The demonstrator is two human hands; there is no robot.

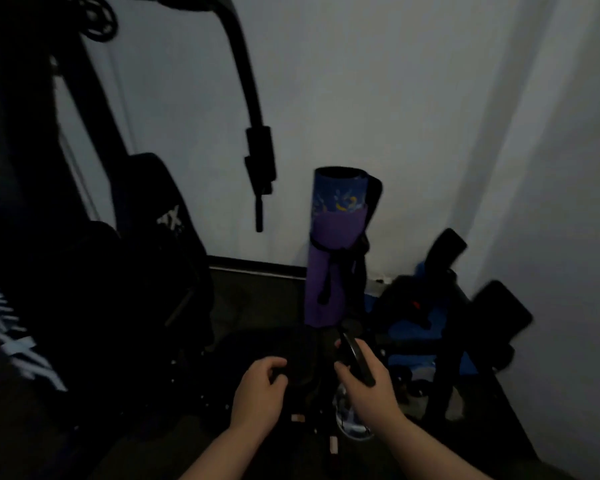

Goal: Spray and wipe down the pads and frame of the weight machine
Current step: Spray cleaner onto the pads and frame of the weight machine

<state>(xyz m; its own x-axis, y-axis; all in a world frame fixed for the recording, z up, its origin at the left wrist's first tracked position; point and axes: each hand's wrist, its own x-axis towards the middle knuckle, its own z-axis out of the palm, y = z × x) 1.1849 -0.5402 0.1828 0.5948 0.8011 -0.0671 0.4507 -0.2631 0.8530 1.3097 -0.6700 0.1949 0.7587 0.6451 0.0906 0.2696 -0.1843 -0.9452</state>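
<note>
Item: weight machine [49, 237], black, filling the left side of the dim view. Upright frame [84, 109] rises at upper left; a back pad [160, 216] with pale lettering sits below it, and a second dark padded part with white lettering lies along the lower left edge. A curved black bar [243, 81] arches down from the top and ends in a dark grip [260, 161] hanging before the wall.

Item: left hand [257, 393], low centre, fingers curled against a dark, rounded part of the machine; whether it grips that part or a cloth cannot be told in the gloom.

Item: right hand [364, 379], just beside the left, fingers and thumb closed around a dark slim object [354, 355] that tilts up and away; its kind is too dark to tell.

Item: rolled mat [333, 244], blue and purple, standing upright against the white wall [413, 116], just beyond the hands, with a black strap around it.

Item: heap of blue and black gear [420, 323] in the corner, right of the mat, touching the floor [257, 292].

Item: small pale patterned object [350, 420] on the floor under the right wrist; unidentifiable.
</note>
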